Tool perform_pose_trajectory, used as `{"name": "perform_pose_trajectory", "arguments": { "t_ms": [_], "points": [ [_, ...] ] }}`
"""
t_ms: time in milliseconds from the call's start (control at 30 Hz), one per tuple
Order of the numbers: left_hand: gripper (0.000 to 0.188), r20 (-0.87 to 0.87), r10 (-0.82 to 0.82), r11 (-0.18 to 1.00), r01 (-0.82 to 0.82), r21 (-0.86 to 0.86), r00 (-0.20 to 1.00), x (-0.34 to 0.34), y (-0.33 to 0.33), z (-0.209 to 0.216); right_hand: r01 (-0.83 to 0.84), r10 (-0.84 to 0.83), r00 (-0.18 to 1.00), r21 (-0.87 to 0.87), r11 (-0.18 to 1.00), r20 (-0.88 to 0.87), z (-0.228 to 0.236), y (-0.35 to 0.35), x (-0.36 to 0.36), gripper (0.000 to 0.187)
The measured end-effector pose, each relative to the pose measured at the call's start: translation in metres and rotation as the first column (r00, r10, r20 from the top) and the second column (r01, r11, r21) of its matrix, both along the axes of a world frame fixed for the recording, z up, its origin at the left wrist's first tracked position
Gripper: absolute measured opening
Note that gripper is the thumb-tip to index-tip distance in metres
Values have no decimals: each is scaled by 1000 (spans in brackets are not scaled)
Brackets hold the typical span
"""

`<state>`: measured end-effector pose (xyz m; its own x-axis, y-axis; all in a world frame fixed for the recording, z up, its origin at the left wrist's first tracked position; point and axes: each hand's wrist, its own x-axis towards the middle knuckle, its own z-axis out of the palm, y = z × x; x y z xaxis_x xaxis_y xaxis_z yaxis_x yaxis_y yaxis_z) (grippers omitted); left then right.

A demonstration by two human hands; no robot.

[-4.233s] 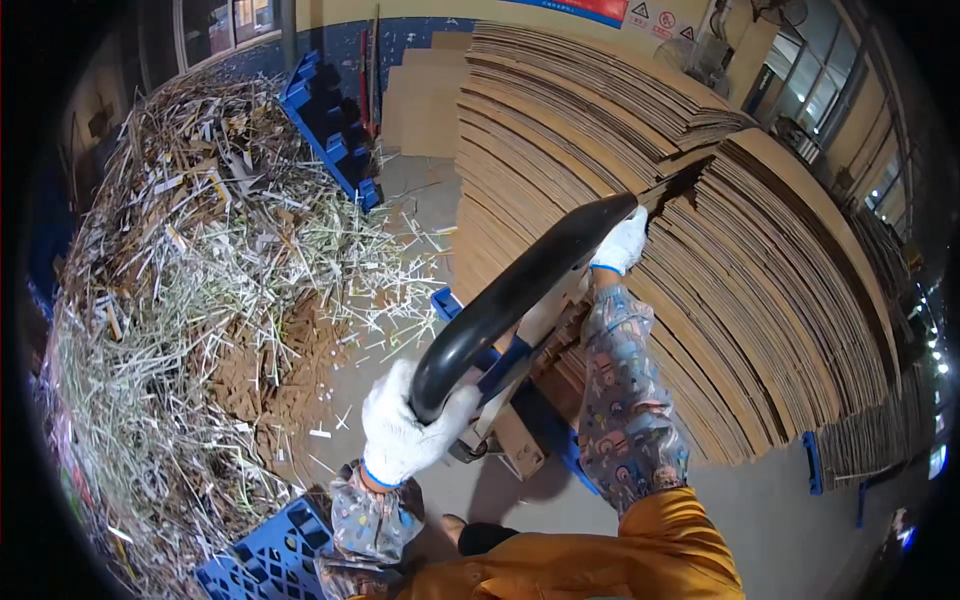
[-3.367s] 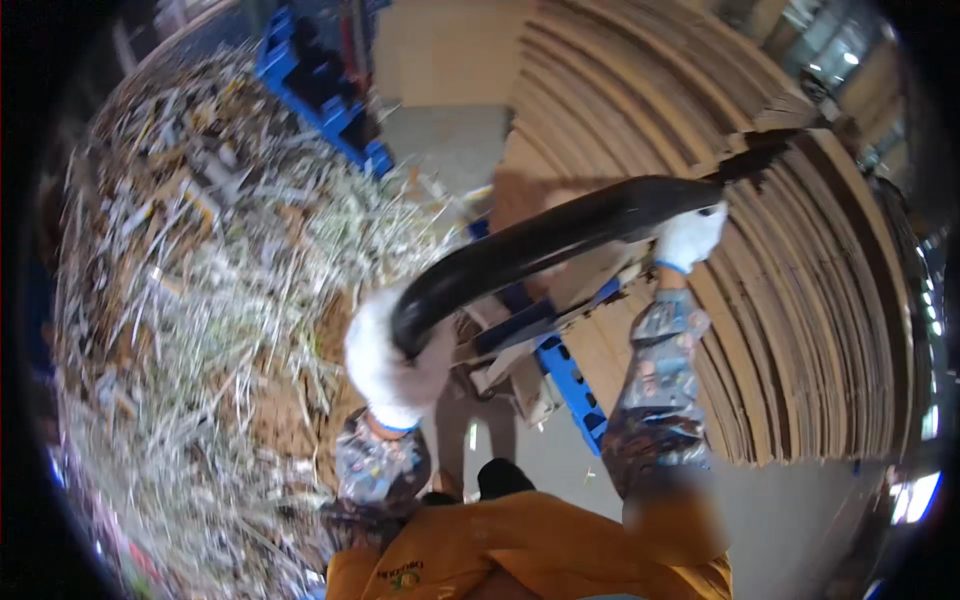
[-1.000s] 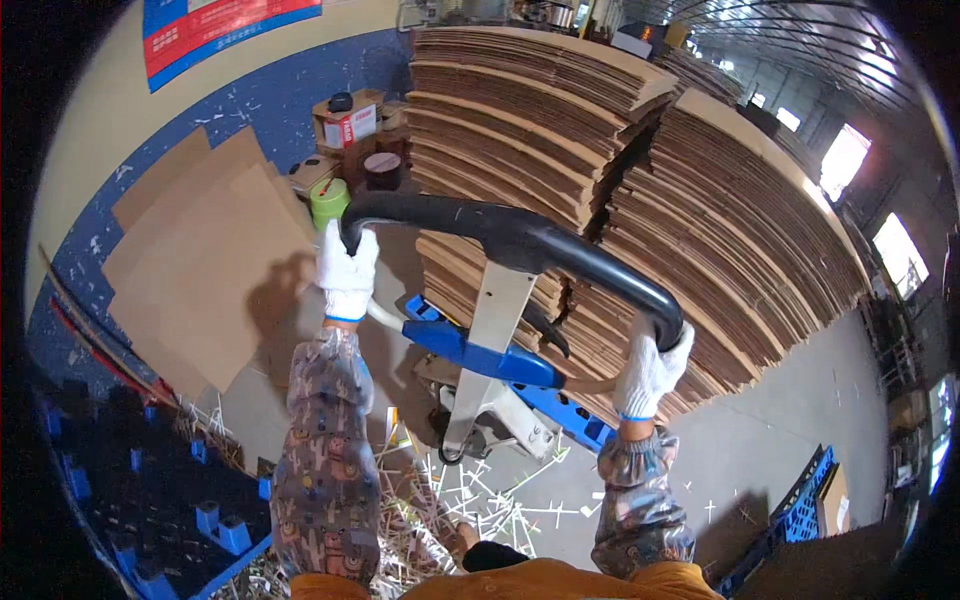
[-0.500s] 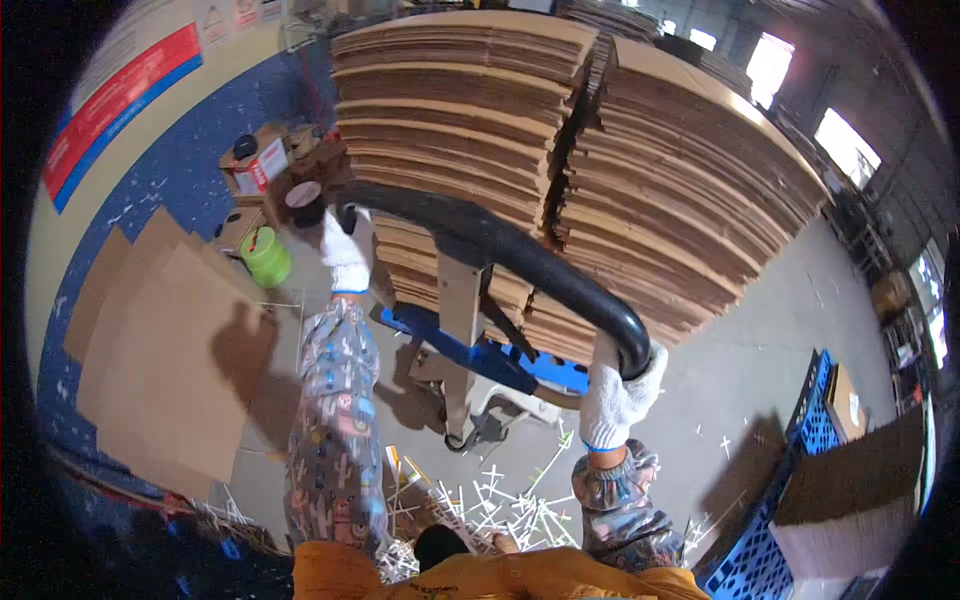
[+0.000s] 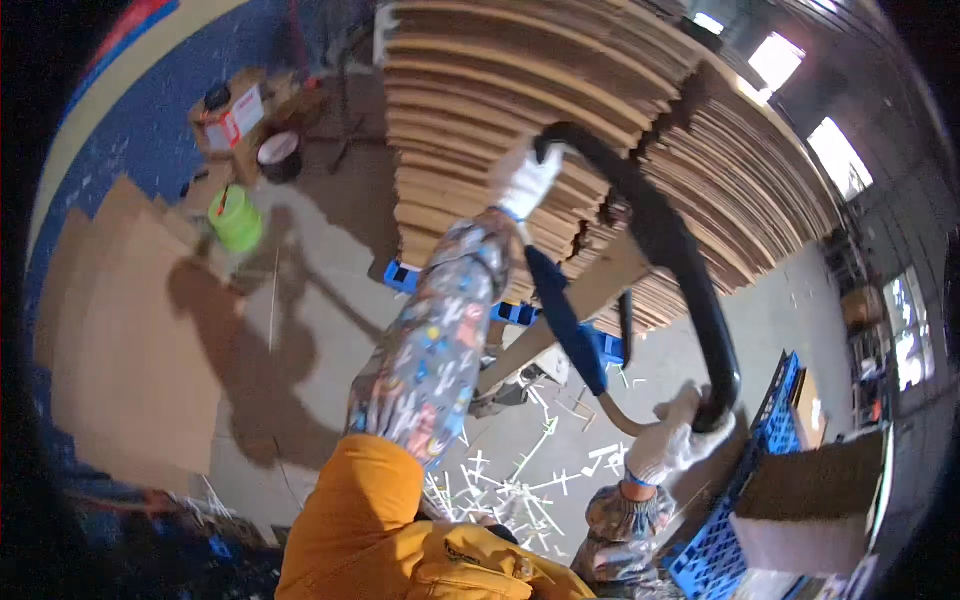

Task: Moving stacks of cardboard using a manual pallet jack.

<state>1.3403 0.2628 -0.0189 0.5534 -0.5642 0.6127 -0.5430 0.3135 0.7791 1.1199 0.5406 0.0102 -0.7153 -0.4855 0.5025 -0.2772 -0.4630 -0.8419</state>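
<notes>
My left hand (image 5: 527,178), in a white glove, grips the upper end of the black looped handle (image 5: 668,243) of a blue pallet jack (image 5: 556,320). My right hand (image 5: 673,445), also gloved, holds the lower end of the same handle. The handle runs diagonally from upper middle to lower right. The jack's blue frame sits under a tall stack of flat brown cardboard sheets (image 5: 560,90). Patterned sleeves cover both forearms, and an orange garment shows at the bottom.
White strips of scrap (image 5: 520,485) litter the concrete floor near my feet. A green roll (image 5: 235,218), a dark round container (image 5: 279,155) and a small box (image 5: 232,112) stand at the upper left. Flat cardboard (image 5: 110,330) leans at the left. A blue plastic crate (image 5: 745,500) sits at the lower right.
The view has swung left and the handle has turned so it now runs steeply toward the lower right. Both hands keep their grip on it.
</notes>
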Motion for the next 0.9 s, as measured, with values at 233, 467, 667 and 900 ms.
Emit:
{"name": "perform_pose_trajectory", "arguments": {
  "t_ms": [233, 467, 667, 900],
  "points": [
    [41, 36, -187, 981, 185, 53, 982, -61, 2, 22, 269, -260, 935, 5, 963, -242, 0, 6, -37, 27],
    [47, 80, -301, 943, 284, 176, 950, -93, 16, 32, 376, -375, 864, -63, 924, -336, 4, -18, -124, 28],
    [36, 129, -321, 936, 294, 192, 938, -125, 15, 35, 377, -379, 877, -67, 924, -297, 17, -42, -139, 33],
    [32, 78, -246, 968, 250, -37, 966, -140, -4, 34, 504, -474, 799, -17, 864, -370, 7, -10, -115, 35]
  ]
}}
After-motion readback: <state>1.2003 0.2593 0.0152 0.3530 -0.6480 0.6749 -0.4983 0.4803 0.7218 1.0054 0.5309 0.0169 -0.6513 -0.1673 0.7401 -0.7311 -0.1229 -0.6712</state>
